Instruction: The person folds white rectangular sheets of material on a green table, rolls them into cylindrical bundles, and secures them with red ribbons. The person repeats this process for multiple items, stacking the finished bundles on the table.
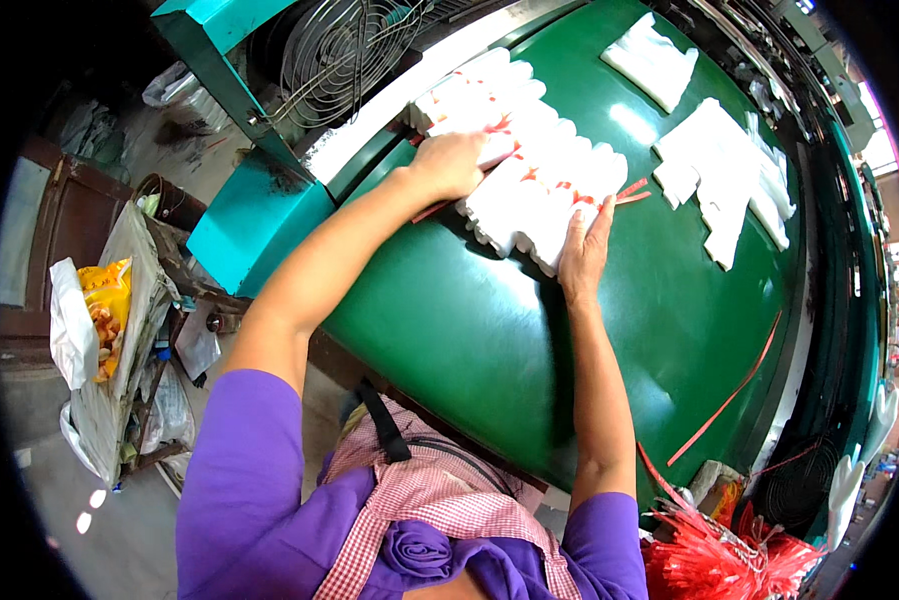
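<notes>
Bundles of white gloves (544,165), by their look, lie in a row on the green tabletop (449,350). Red plastic strips (634,192) run across them, with loose ends sticking out at the right. My left hand (451,165) grips the left side of the row, its fingertips partly hidden among the bundles. At the near right end, my right hand (584,250) presses against the gloves, fingers along their side. The row is held between both hands.
More white gloves (714,175) lie flat at the right, and a small stack (651,62) at the far side. A loose red strip (726,390) and a red strip bunch (724,555) are near right. A teal machine frame (259,220) and a wire-guarded fan (344,60) stand left.
</notes>
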`<state>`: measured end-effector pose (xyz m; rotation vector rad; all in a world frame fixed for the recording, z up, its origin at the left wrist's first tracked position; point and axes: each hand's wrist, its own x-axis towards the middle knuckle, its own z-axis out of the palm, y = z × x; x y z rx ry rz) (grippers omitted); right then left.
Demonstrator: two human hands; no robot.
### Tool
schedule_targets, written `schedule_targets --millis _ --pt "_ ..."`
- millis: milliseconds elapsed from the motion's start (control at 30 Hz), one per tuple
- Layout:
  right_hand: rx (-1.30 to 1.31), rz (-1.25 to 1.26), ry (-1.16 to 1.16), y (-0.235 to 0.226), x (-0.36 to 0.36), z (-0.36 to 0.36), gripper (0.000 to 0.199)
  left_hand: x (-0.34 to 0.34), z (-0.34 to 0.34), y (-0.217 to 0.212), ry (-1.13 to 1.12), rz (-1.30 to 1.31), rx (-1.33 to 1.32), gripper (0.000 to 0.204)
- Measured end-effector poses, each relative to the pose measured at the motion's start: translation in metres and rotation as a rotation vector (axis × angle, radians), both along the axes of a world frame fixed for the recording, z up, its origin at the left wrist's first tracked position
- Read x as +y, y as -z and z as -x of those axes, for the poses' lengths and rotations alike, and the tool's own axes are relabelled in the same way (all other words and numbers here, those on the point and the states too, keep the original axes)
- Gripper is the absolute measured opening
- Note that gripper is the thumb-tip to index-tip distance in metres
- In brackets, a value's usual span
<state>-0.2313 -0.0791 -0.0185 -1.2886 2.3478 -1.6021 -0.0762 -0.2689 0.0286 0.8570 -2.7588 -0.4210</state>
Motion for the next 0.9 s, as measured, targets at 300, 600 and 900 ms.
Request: schedule_targets --millis 300,600,900 --pt "0.253 -0.077 0.095 0.017 -0.022 0.014 0.061 0.055 0.022 -0.009 0.265 0.366 0.516 0.049" --pt "0.856 -0.305 0.260 0.010 0.022 0.183 0.047 0.066 0.078 0.034 0.536 0.515 0.330 0.045" --pt "0.752 -0.703 0.496 -0.008 0.001 0.269 0.029 0.067 0.096 0.049 0.445 0.458 0.385 0.046"
